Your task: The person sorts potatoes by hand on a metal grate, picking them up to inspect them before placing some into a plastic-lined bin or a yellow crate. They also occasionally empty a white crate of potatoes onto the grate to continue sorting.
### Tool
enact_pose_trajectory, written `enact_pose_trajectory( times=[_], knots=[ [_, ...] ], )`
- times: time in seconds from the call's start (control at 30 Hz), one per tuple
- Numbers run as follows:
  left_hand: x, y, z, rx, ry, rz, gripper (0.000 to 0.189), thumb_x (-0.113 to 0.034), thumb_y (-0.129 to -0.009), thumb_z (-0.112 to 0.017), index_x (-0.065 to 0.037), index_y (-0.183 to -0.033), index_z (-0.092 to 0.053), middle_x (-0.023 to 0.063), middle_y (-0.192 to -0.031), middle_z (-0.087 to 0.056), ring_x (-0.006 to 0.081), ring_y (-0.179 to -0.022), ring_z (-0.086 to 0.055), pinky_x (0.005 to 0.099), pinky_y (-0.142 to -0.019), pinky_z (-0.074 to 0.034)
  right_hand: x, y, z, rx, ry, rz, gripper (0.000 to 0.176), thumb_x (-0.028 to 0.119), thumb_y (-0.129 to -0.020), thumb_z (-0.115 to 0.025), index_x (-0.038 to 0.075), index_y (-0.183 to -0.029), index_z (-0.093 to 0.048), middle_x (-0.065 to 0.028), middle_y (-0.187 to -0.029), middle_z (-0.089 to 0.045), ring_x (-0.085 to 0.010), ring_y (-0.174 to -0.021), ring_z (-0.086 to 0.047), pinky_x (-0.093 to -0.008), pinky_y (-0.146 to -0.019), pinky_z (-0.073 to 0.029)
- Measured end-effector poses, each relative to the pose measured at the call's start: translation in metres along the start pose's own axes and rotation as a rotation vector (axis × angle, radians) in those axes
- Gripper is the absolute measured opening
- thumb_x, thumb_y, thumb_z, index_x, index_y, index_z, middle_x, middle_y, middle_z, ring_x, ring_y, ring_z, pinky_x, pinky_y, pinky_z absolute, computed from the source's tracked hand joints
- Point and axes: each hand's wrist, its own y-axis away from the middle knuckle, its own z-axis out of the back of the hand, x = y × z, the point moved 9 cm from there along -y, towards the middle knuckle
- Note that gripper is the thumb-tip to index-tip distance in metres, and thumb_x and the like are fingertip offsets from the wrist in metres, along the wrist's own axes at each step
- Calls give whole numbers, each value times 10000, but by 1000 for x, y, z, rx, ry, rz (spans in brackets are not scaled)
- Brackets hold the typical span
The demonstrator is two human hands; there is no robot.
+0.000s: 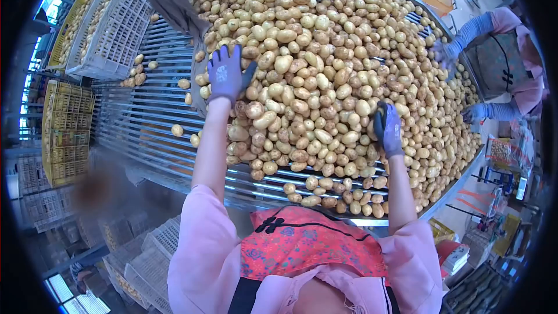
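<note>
Potatoes (pixel 325 81), one broad heap, atop slatted table (pixel 145 93); left hand (pixel 225 75), gloved, open, fingers extended, against heap above table's bars; right hand (pixel 389 129), gloved, part-curled against potatoes nearer table's front edge, grip cannot be told

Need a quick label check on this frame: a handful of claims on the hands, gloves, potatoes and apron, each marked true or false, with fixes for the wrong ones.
1. The left hand wears a purple glove. True.
2. The right hand is bare. False: it is gloved too, also in purple.
3. The potatoes lie heaped over a surface of parallel bars. True.
4. The wearer's apron is plain blue. False: it is red with a floral pattern.
5. A co-worker stands at the heap's right side, as the wearer sees it. True.
</note>
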Motion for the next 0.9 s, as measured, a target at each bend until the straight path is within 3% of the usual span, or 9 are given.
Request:
enact_pose_trajectory(
  times=[0.1,0.3,0.43,0.5,0.53,0.6,0.7,0.77,0.9],
  knots=[
    [30,-27,-57,257,334,138,665,-513,-833,-548,-87,-1334,-444,246,-1302,-456,422,-1138,-490,483,-940,-416,7,33,10,-42,-37,-82,221,77,-859,-556,11,-1070,-563,-204,-1018,-580,-374,-922,-567,-433,-816,-462],
    [69,-112,-143,274,402,225,615,-334,-813,-559,-69,-1350,-417,288,-1352,-388,435,-1133,-516,477,-950,-439,34,72,21,36,-198,-248,249,53,-852,-598,-3,-1093,-571,-154,-1033,-584,-288,-986,-567,-368,-872,-450],
    [86,-137,-221,382,699,185,358,-295,-768,-604,-39,-1012,-657,216,-937,-644,369,-908,-638,452,-806,-491,41,107,12,-34,-920,-714,198,88,-900,-561,14,-1083,-578,-46,-1050,-605,-155,-990,-563,-301,-889,-450],
    [74,-119,-200,502,1042,376,397,-380,-737,-669,-29,-922,-650,135,-727,-639,284,-780,-639,414,-744,-483,79,91,17,95,-338,-223,195,27,-858,-608,14,-1051,-581,-56,-1021,-607,-167,-954,-585,-312,-838,-483],
    [64,-106,-178,484,1017,440,422,-413,-737,-695,-22,-883,-634,110,-759,-627,222,-739,-601,392,-709,-469,85,94,7,44,-351,-234,177,-27,-832,-633,21,-994,-579,-65,-961,-608,-196,-925,-604,-336,-811,-509],
    [33,-95,-105,365,614,214,405,-406,-763,-690,-38,-927,-641,151,-832,-649,288,-811,-632,403,-748,-483,72,114,-52,56,-1234,-750,68,109,-917,-577,53,-955,-567,-48,-901,-609,-204,-890,-612,-334,-797,-522],
    [-20,-48,-62,297,595,70,417,-421,-774,-679,-67,-991,-639,193,-965,-638,354,-916,-625,417,-792,-487,108,100,-109,236,-2098,-837,291,128,-899,-582,52,-1177,-540,-96,-1068,-625,-227,-970,-603,-354,-830,-523],
    [-56,-11,-24,281,787,-38,299,-294,-808,-676,-86,-1020,-639,175,-1019,-621,351,-928,-612,418,-794,-486,128,86,-120,412,-2039,-725,372,156,-951,-486,70,-1311,-454,-137,-1251,-554,-234,-1055,-591,-345,-873,-519],
    [-139,68,53,310,1211,-217,339,-61,-803,-646,-100,-1137,-604,143,-1095,-604,336,-985,-572,419,-852,-470,152,69,-83,218,-1838,-590,399,125,-951,-482,105,-1345,-422,-147,-1315,-502,-245,-1137,-561,-308,-882,-512]
  ],
)
